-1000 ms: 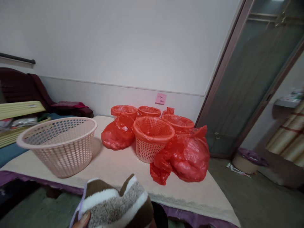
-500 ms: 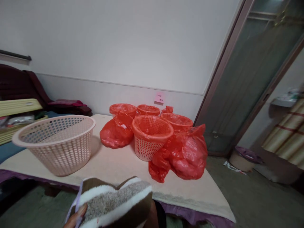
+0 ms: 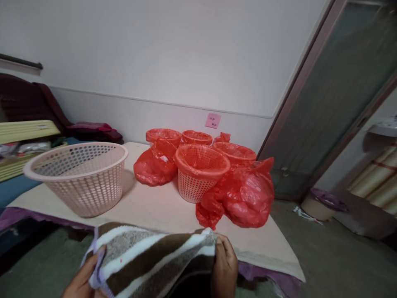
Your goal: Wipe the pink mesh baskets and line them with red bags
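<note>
A brown, grey and white striped fleecy cloth (image 3: 149, 252) with a purple edge is stretched between my hands at the bottom of the view. My left hand (image 3: 82, 275) pinches its purple-edged left side. On the other side, my right hand (image 3: 226, 265) grips the cloth's right end, thumb and fingers closed on it. Both hands are in front of the near edge of a cream-covered table (image 3: 155, 207). The lower part of the cloth runs out of the frame.
On the table stand a large pink basket (image 3: 83, 186), several smaller baskets lined with red bags, such as the front one (image 3: 195, 188), and red bags (image 3: 248, 196) (image 3: 155, 165). A pink note (image 3: 213, 120) is on the wall. A bin (image 3: 319, 205) stands on the floor at right.
My right hand has come into view holding the cloth's right end. The cloth is now spread wider and flatter. The view has tilted slightly downward.
</note>
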Available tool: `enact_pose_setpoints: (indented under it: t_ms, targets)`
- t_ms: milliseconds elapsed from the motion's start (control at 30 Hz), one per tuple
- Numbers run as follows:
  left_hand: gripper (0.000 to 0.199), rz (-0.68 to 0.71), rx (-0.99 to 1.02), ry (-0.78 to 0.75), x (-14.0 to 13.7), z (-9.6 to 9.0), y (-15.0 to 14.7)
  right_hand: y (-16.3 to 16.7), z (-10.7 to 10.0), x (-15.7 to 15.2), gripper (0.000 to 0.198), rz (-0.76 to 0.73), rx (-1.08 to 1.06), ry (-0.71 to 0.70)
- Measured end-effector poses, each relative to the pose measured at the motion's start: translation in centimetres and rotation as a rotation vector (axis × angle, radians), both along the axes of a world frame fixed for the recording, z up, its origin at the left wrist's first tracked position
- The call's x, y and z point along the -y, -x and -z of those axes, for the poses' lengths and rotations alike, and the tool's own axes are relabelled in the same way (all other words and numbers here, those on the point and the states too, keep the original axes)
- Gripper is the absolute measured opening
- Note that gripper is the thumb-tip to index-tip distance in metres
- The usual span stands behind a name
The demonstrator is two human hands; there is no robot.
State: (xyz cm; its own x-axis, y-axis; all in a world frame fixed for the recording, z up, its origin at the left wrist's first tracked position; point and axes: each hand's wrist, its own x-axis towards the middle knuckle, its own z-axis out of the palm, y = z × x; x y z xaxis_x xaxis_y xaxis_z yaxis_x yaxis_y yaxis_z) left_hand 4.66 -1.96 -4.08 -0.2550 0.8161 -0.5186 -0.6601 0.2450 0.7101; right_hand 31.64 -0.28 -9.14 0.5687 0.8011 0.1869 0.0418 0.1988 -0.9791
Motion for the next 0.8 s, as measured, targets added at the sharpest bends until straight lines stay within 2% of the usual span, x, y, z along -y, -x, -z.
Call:
enact_pose_setpoints:
  t_ms: [67, 133, 200, 267, 333, 433, 467, 500, 567, 633, 733, 800]
  targets:
    - [0.049, -0.019, 0.183, 0.043, 0.3, -2.3, -1.3, 0.2, 0.1, -0.1, 0.031, -0.052, 0.007, 0.041]
    - [0.049, -0.043, 0.270, 0.066, 0.4, -3.8, -2.3, 0.5, 0.1, -0.3, 0.032, -0.032, 0.030, 0.061]
    - [0.051, -0.055, 0.263, 0.049, 0.5, -4.6, -3.0, 0.9, 0.0, -0.4, 0.033, 0.045, 0.037, 0.050]
    - [0.052, -0.052, 0.219, 0.012, 0.5, -4.6, -3.5, 1.6, -0.7, 0.0, 0.032, 0.044, 0.014, 0.028]
    - [0.050, -0.022, 0.155, -0.016, 0.7, -4.1, -4.1, 2.6, -1.6, 0.8, 0.029, -0.127, -0.013, 0.012]
    - [0.045, 0.077, 0.022, -0.051, 0.9, -2.7, -4.9, 4.9, -2.8, 2.3, 0.022, -0.506, 0.017, -0.052]
    - [0.041, 0.102, -0.033, -0.072, 1.0, -2.0, -5.1, 5.7, -3.0, 2.7, 0.023, -0.582, 0.070, -0.084]
    - [0.037, 0.115, -0.096, -0.096, 1.0, -1.4, -5.3, 6.4, -3.0, 3.0, 0.032, -0.611, 0.146, -0.116]
    - [0.033, 0.112, -0.238, -0.152, 1.1, -0.3, -5.5, 7.5, -2.8, 3.3, 0.060, -0.558, 0.333, -0.170]
    - [0.035, 0.111, -0.368, -0.221, 1.1, 0.4, -5.9, 7.8, -2.4, 3.2, 0.067, -0.464, 0.492, -0.220]
    - [0.034, 0.143, -0.494, -0.263, 1.3, 0.6, -6.6, 7.3, -2.0, 2.9, 0.049, -0.377, 0.581, -0.284]
    - [0.035, 0.164, -0.581, -0.268, 1.6, 0.3, -7.1, 6.7, -2.1, 2.8, 0.035, -0.366, 0.569, -0.267]
